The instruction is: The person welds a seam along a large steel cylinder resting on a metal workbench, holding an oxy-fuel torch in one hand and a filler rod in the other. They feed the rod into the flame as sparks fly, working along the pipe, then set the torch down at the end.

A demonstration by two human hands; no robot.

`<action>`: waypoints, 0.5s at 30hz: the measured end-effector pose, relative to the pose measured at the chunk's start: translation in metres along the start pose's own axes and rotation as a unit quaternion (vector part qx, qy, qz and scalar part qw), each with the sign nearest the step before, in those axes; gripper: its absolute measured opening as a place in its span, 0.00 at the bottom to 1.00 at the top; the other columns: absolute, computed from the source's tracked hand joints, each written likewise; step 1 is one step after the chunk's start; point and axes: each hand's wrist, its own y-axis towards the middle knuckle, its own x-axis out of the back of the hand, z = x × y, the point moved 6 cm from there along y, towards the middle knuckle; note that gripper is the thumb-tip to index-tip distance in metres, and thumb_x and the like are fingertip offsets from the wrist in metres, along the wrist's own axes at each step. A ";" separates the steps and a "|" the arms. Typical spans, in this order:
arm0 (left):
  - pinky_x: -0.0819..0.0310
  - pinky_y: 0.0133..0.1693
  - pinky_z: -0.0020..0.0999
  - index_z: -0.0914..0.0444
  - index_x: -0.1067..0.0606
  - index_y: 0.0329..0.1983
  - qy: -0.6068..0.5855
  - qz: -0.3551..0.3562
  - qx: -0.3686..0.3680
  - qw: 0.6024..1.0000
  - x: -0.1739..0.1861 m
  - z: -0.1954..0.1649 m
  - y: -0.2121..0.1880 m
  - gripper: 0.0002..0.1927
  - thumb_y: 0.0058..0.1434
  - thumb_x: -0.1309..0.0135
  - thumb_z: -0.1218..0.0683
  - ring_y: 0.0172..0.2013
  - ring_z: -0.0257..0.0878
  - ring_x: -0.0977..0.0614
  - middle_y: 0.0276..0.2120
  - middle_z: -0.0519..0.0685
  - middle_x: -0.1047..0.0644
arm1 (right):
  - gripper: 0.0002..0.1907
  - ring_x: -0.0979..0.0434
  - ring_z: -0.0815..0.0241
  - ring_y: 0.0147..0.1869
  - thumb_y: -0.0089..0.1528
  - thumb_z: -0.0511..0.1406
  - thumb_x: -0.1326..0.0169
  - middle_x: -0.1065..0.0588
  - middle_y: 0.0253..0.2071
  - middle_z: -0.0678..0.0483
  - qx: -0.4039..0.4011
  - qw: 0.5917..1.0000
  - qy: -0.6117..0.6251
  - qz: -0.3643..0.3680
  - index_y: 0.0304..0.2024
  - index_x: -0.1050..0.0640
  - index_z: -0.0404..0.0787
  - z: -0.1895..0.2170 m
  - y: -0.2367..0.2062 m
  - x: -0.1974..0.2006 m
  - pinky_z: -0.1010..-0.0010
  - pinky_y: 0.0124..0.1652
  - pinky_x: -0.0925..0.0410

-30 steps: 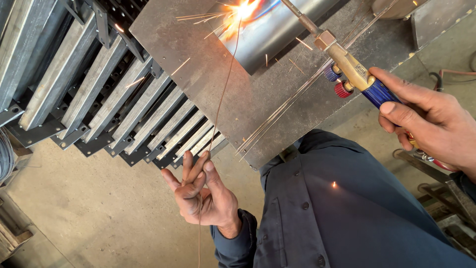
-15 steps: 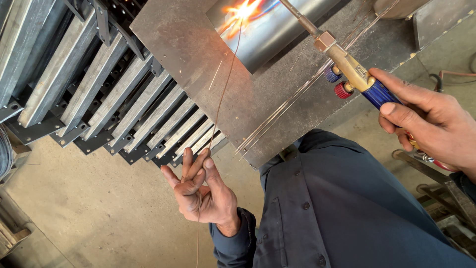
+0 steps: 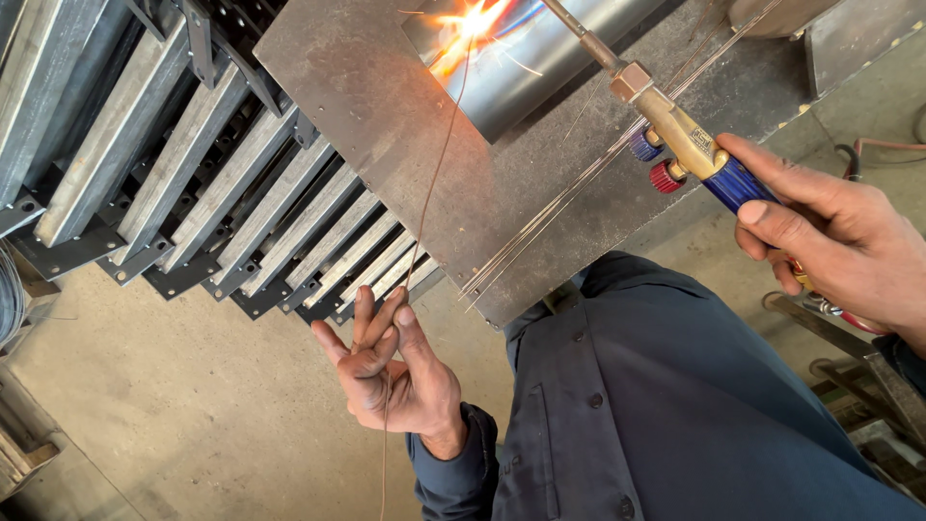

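Plate: flat grey steel plate (image 3: 540, 193) carries a shiny curved metal sheet (image 3: 540, 48).
Right hand (image 3: 839, 241): fingers wrapped around the brass, blue-handled gas torch (image 3: 690, 145), flame on the sheet.
Left hand (image 3: 395, 371): palm up, fingertips pinching the thin copper-coloured filler rod (image 3: 434, 183), tip at the flame.
Change: sparks fewer than a second ago; hands unmoved.
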 end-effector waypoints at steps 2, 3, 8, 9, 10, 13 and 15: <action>0.66 0.83 0.57 0.57 0.36 0.37 0.001 -0.006 0.006 1.000 0.001 0.000 -0.001 0.13 0.72 0.44 0.62 0.64 0.48 0.20 0.40 0.57 0.16 | 0.31 0.32 0.66 0.24 0.71 0.35 0.54 0.29 0.28 0.51 -0.004 1.000 -0.004 -0.002 0.78 0.38 0.49 0.000 -0.001 0.000 0.70 0.21 0.33; 0.65 0.83 0.57 0.57 0.36 0.37 0.002 -0.006 0.005 1.000 0.001 0.000 -0.001 0.13 0.72 0.44 0.62 0.64 0.48 0.20 0.40 0.56 0.16 | 0.32 0.32 0.66 0.24 0.71 0.35 0.54 0.29 0.28 0.51 -0.006 1.000 -0.005 -0.002 0.78 0.38 0.49 0.000 -0.001 0.000 0.70 0.21 0.33; 0.65 0.83 0.57 0.58 0.36 0.38 0.010 -0.003 -0.002 1.000 0.000 0.000 0.000 0.13 0.72 0.44 0.62 0.63 0.48 0.20 0.39 0.56 0.17 | 0.32 0.32 0.66 0.25 0.71 0.35 0.54 0.29 0.28 0.51 -0.008 1.000 -0.004 -0.002 0.78 0.38 0.50 0.000 0.000 0.000 0.70 0.21 0.33; 0.65 0.83 0.57 0.58 0.36 0.38 0.007 -0.003 -0.001 1.000 0.000 0.001 0.000 0.13 0.72 0.44 0.62 0.64 0.48 0.20 0.40 0.56 0.17 | 0.32 0.32 0.66 0.25 0.71 0.35 0.54 0.29 0.28 0.51 -0.009 1.000 -0.004 -0.002 0.79 0.38 0.50 0.000 0.000 0.000 0.70 0.21 0.33; 0.65 0.84 0.57 0.58 0.36 0.38 0.004 -0.005 0.001 1.000 0.001 0.001 0.000 0.13 0.72 0.44 0.62 0.64 0.47 0.20 0.40 0.56 0.17 | 0.32 0.32 0.66 0.24 0.71 0.35 0.54 0.29 0.28 0.51 -0.009 1.000 -0.004 -0.002 0.79 0.38 0.50 0.001 0.000 0.000 0.70 0.21 0.33; 0.66 0.83 0.57 0.57 0.36 0.38 -0.006 -0.006 0.004 1.000 0.002 0.002 0.001 0.13 0.72 0.44 0.61 0.63 0.47 0.19 0.39 0.56 0.16 | 0.32 0.32 0.66 0.25 0.71 0.34 0.54 0.29 0.28 0.51 -0.005 1.000 -0.001 0.002 0.79 0.38 0.50 0.001 0.000 -0.001 0.70 0.21 0.33; 0.66 0.83 0.57 0.57 0.36 0.38 -0.006 -0.005 0.005 1.000 0.002 0.003 0.000 0.13 0.72 0.44 0.61 0.63 0.47 0.19 0.39 0.56 0.16 | 0.32 0.32 0.66 0.25 0.71 0.34 0.54 0.29 0.28 0.51 -0.001 1.000 0.000 0.005 0.79 0.38 0.50 0.002 0.000 -0.001 0.70 0.21 0.34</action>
